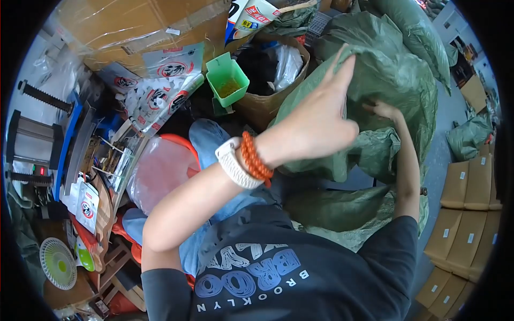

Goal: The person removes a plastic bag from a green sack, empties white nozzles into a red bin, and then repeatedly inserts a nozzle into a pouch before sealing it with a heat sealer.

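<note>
A large, crumpled green woven sack (393,69) spreads out in front of me to the right. My left hand (316,120), with a white watch and an orange bead bracelet on the wrist, is at the sack's near edge, a fold of the green material caught at its fingers. Inside the sack's mouth, my right hand (383,109) reaches leftward with fingers apart, and nothing shows in it. Loose green material hangs below and beside my right forearm.
A green plastic bin (227,80) stands beside a cardboard box (262,104) holding clear plastic bags. Printed white pouches (160,99) lie left of it. A red-rimmed tub (166,166) lined with plastic is by my legs. Brown cartons (460,230) are stacked at right.
</note>
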Tool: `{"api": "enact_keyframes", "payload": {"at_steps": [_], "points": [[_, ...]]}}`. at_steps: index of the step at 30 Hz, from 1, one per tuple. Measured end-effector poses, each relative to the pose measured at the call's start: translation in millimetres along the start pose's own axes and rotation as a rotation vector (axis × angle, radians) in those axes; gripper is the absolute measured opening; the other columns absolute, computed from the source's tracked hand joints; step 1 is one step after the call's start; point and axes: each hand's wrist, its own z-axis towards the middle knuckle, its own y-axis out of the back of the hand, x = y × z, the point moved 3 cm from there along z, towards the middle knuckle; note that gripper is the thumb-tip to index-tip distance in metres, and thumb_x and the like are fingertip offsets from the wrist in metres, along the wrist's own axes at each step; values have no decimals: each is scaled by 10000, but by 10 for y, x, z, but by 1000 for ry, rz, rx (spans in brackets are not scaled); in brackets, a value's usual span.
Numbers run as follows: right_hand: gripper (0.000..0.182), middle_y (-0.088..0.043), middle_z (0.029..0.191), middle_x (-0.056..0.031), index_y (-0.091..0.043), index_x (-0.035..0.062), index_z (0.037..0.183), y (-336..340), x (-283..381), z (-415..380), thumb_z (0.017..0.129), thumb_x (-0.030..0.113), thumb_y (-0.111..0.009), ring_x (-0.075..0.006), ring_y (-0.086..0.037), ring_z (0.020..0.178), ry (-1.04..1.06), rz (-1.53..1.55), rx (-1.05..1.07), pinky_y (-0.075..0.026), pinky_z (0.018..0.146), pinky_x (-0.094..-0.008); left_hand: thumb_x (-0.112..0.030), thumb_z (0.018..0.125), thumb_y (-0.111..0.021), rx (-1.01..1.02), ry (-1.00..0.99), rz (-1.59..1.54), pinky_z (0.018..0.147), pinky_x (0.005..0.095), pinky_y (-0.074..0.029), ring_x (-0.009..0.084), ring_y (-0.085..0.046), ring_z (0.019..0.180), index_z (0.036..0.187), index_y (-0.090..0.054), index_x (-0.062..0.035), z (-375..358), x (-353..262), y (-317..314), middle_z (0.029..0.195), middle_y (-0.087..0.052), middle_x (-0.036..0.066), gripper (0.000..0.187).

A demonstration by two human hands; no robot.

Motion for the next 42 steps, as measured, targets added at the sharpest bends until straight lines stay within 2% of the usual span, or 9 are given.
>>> {"api": "enact_keyframes", "payload": {"at_steps": [2,6,8,12,20,25,32,35,42], "points": [[895,-423,1424,-140,-325,-21,1425,502,1179,-205,823,570,-622,-250,-450,1258,-363,680,584,-449,959,-361,-17,723,-588,-12,34,88,1136,295,-179,276,-127,1450,1471,-86,71,31,-77,110,1539,-157,246,906],[659,-617,1171,-84,-507,-23,1257,833,2294,-845,768,325,-780,-181,-595,1033,332,910,968,-489,847,-293,-115,746,-621,-55,44,239,1123,304,-212,288,-125,1450,1470,-88,72,65,-29,238,1543,-130,258,919],[525,-685,914,-75,-629,-24,1034,729,2393,-1151,714,339,-833,-154,-644,826,398,325,1086,-503,718,-277,-70,699,-606,-13,52,220,920,315,-457,283,-556,1136,1454,-72,111,43,4,245,1555,20,245,942],[408,-663,712,-122,-663,-11,879,1126,2865,-1524,745,349,-803,-209,-632,596,547,-44,1080,-451,520,-309,-110,782,-626,13,3,105,1106,347,-306,326,-105,1446,1440,-258,17,-159,63,78,1541,-154,221,765],[355,-693,881,-119,-650,6,1085,2035,3504,-1838,779,158,-746,-227,-649,790,439,702,-134,-499,715,-337,-62,906,-567,-112,-334,108,836,272,-429,162,-535,969,1047,-665,-40,-1000,-971,485,1139,-538,88,173],[465,-668,969,-110,-547,-43,1266,1756,4572,-1813,858,121,-696,-239,-613,833,1278,783,415,-468,748,-333,-68,784,-622,-13,-532,-207,601,297,-397,201,-454,704,665,-517,-64,-1672,-1819,617,753,-485,48,159],[493,-668,947,-105,-551,-6,1277,1100,5209,-1486,840,152,-718,-231,-620,831,1359,950,523,-473,773,-343,-107,828,-606,-58,-528,-431,576,263,-413,164,-523,732,787,-530,-87,-2348,-1772,770,788,-548,35,89],[408,-670,924,-77,-553,29,1251,332,5596,-983,874,139,-663,-170,-639,874,1082,909,807,-504,796,-322,-124,846,-599,-40,-516,-557,565,248,-419,148,-553,744,839,-535,-96,-2514,-1713,763,802,-575,30,70],[782,-422,1332,-270,-314,3,1401,-2340,6163,527,831,398,-673,-429,-405,1236,482,502,35,-352,1035,-456,-217,876,-497,97,-761,-699,752,337,-389,280,-529,891,880,-619,-104,-2570,-1831,754,923,-652,54,166]]}}
